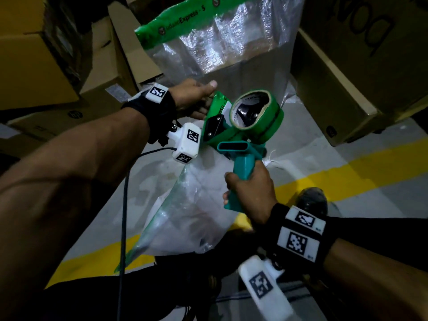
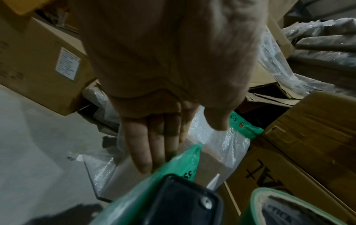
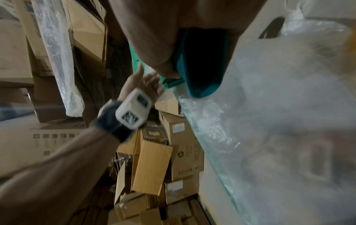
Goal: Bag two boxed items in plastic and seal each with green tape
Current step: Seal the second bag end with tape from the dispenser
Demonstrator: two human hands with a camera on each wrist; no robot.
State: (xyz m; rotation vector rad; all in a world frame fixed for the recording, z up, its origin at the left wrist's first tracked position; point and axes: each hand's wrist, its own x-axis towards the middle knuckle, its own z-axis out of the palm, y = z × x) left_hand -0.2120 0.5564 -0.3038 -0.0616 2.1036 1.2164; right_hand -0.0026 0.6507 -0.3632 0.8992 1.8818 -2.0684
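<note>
The plastic bag [image 1: 196, 205] you are sealing sits at the centre of the head view, low in your lap area, its contents a pale blur, so you cannot tell the box inside clearly. Your right hand [image 1: 251, 193] is clenched round the teal handle of the tape dispenser [image 1: 240, 126], grasping it firmly. Your left hand [image 1: 194, 96], just above and left of the dispenser, has straight fingers pressing the loose end of green tape [image 1: 218, 105] near the blade; nothing is curled round it. The risk from here, as a judgement: the free tape end could fold back and stick to itself or to your fingers, because it hangs unsupported, and the slack bag mouth could wrinkle under the tape and leave a gap. Count what shows: one dispenser with one green roll [image 1: 257, 114], two bagged items, namely the one in hand and a second bagged box [image 1: 243, 72] standing at upper centre, already crossed by a green strip [image 1: 180, 22], and many brown cartons [image 1: 361, 66] around the edges.
</note>
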